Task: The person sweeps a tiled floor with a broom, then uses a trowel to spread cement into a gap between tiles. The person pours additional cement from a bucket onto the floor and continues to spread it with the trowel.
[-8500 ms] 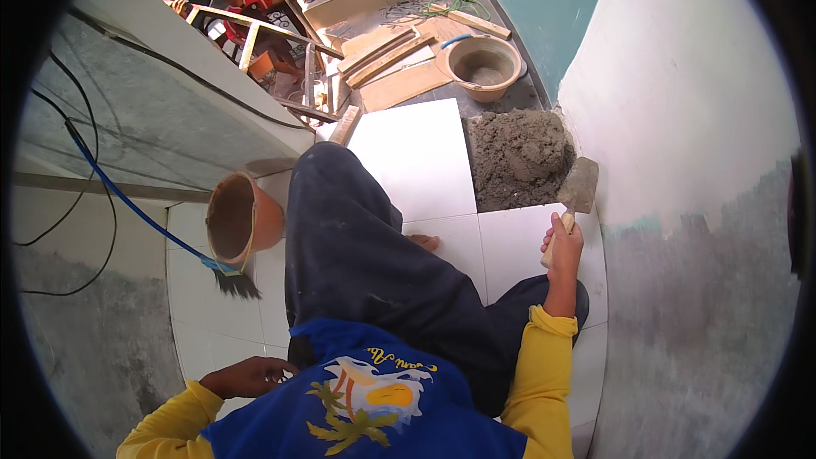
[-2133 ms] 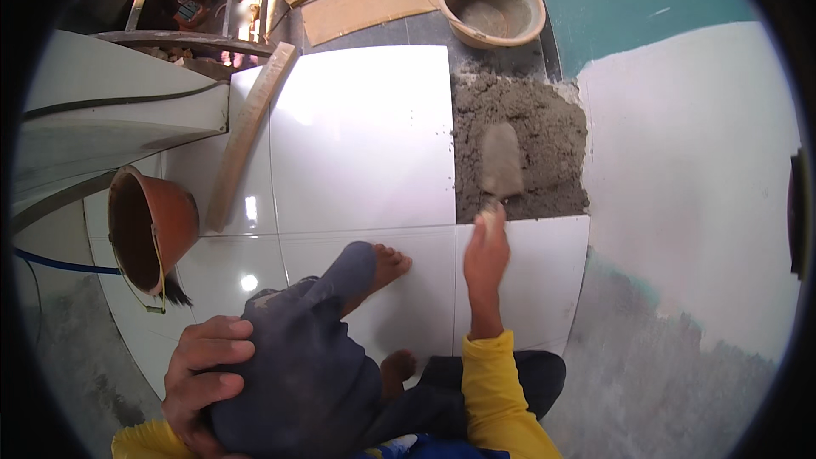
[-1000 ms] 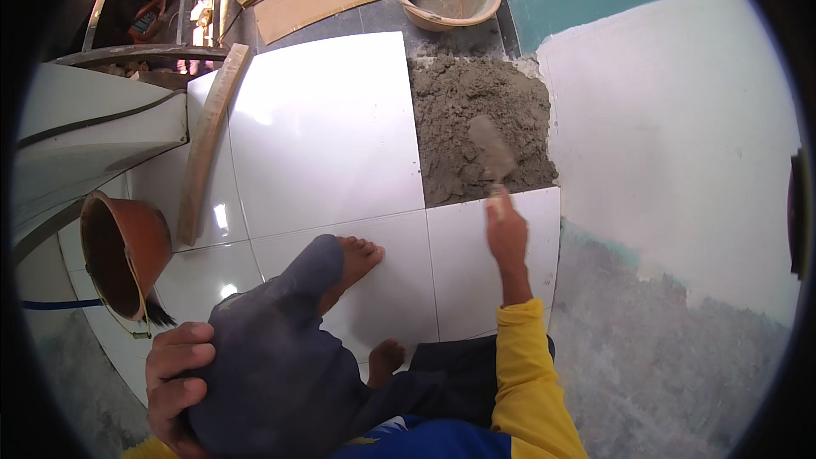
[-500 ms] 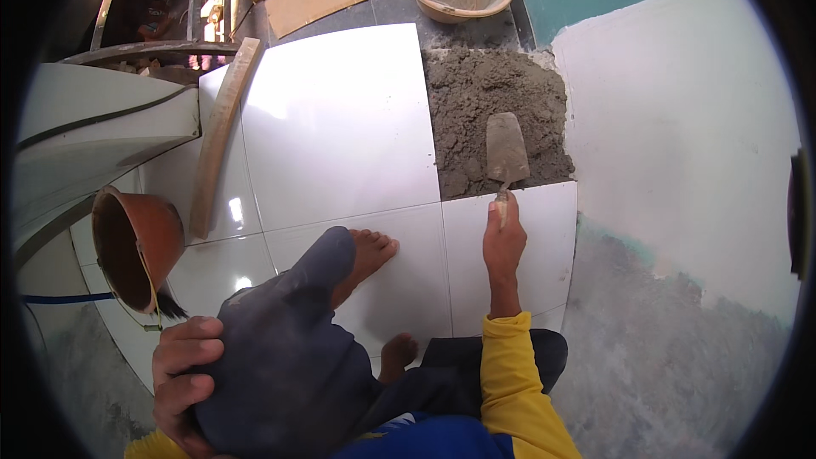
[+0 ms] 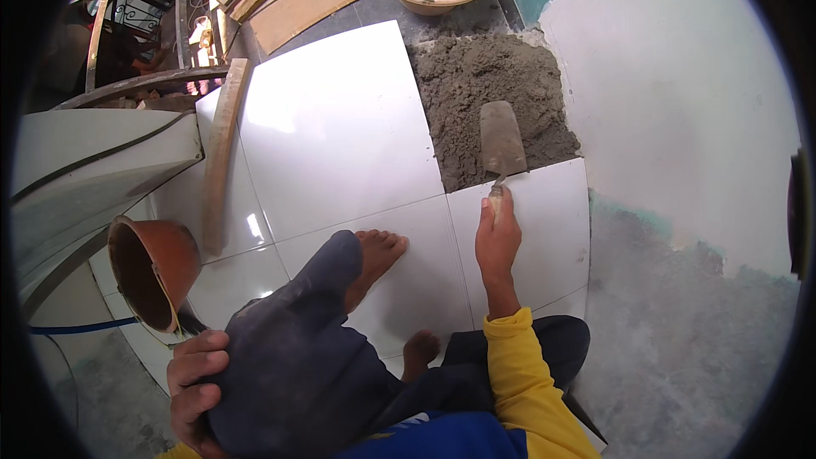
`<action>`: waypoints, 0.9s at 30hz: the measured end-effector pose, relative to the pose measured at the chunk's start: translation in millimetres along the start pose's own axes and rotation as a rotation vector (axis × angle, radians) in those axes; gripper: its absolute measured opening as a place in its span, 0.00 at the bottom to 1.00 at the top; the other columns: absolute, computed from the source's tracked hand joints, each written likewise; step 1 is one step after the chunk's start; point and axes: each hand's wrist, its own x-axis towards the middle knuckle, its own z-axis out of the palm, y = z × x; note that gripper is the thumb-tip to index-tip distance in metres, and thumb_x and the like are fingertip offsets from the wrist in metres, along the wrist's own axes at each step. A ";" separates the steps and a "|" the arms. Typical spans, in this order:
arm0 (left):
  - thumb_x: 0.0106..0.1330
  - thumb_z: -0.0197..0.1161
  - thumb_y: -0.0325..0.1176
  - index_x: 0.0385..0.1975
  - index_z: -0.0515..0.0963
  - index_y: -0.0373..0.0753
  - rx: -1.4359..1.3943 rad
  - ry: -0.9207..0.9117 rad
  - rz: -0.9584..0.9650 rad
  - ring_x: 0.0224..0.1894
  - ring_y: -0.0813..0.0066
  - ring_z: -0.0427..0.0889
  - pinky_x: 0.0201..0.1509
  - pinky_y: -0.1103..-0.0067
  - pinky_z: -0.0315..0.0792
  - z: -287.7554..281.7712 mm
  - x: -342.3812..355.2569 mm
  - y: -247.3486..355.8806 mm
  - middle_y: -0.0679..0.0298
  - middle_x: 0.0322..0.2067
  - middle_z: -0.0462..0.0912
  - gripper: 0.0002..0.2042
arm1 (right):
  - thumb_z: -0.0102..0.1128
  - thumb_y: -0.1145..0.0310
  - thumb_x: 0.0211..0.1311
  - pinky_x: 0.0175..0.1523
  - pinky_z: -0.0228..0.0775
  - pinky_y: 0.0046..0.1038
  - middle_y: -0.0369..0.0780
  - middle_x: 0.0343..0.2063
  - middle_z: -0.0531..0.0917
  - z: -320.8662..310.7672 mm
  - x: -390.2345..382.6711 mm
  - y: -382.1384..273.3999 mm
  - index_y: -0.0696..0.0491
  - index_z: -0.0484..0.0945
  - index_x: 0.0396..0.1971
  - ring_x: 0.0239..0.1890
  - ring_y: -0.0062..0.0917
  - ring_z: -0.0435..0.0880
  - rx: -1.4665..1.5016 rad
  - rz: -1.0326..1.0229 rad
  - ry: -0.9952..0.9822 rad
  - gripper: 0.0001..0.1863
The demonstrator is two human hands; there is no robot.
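My right hand (image 5: 497, 242) grips the handle of a trowel (image 5: 503, 138). Its broad, mortar-coated blade lies over the near part of a bed of grey mortar (image 5: 476, 72), the handle reaching back above the white tile. The mortar is lumpy and fills a square gap between the white floor tiles (image 5: 340, 110) and the wall. On my bent left knee rests my left hand (image 5: 195, 374), fingers a little apart and curved over the dark trouser cloth; no object shows in it.
An orange bucket (image 5: 174, 268) lies tipped beside my left knee. A wooden batten (image 5: 223, 161) rests on the tiles at left. Beyond the mortar stands a wide basin (image 5: 433, 4), with boards (image 5: 314, 4) left of it. The partly plastered wall (image 5: 680, 110) borders the right.
The view has turned slightly. My right hand has drawn the trowel a little toward me, its blade now close to the tile edge. My left hand stays on the knee.
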 end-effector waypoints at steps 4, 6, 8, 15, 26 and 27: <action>0.70 0.57 0.70 0.71 0.68 0.37 0.019 0.002 0.023 0.70 0.45 0.70 0.72 0.56 0.67 -4.5 3.3 -2.8 0.42 0.64 0.72 0.43 | 0.58 0.58 0.77 0.50 0.78 0.47 0.53 0.44 0.86 3.0 -13.0 4.1 0.55 0.71 0.68 0.46 0.53 0.86 -0.253 -0.067 -0.245 0.26; 0.70 0.56 0.69 0.71 0.68 0.37 0.023 -0.002 0.018 0.70 0.45 0.70 0.72 0.56 0.67 -5.5 -1.2 -2.4 0.42 0.64 0.72 0.43 | 0.58 0.59 0.77 0.51 0.78 0.47 0.53 0.45 0.86 -3.7 3.7 5.1 0.55 0.72 0.67 0.47 0.53 0.86 -0.143 -0.076 -0.002 0.26; 0.71 0.56 0.69 0.71 0.68 0.37 0.022 -0.002 0.026 0.70 0.45 0.70 0.72 0.55 0.67 -9.0 -3.1 -4.5 0.41 0.64 0.72 0.42 | 0.58 0.59 0.77 0.54 0.77 0.46 0.54 0.48 0.85 -21.1 33.8 6.6 0.57 0.72 0.67 0.49 0.53 0.85 -0.089 -0.053 0.174 0.25; 0.72 0.54 0.67 0.71 0.68 0.37 0.030 -0.005 0.042 0.68 0.45 0.71 0.71 0.56 0.68 -5.9 3.6 -8.4 0.40 0.62 0.73 0.41 | 0.58 0.53 0.79 0.24 0.72 0.24 0.36 0.25 0.78 -72.5 89.7 -42.6 0.50 0.73 0.52 0.20 0.20 0.78 0.813 0.374 -0.039 0.17; 0.77 0.50 0.58 0.69 0.64 0.23 0.100 -0.112 0.079 0.67 0.33 0.74 0.72 0.50 0.70 0.3 26.3 0.2 0.26 0.64 0.70 0.39 | 0.53 0.46 0.79 0.20 0.69 0.26 0.34 0.24 0.73 -19.0 127.4 38.8 0.51 0.72 0.46 0.17 0.20 0.73 1.298 0.689 -0.079 0.20; 0.77 0.50 0.58 0.69 0.63 0.22 0.103 -0.126 0.091 0.67 0.33 0.73 0.72 0.50 0.70 -0.7 27.9 -0.9 0.26 0.64 0.69 0.39 | 0.54 0.46 0.79 0.21 0.69 0.26 0.34 0.25 0.73 -21.6 124.1 27.3 0.51 0.72 0.48 0.18 0.20 0.73 1.249 0.641 -0.088 0.21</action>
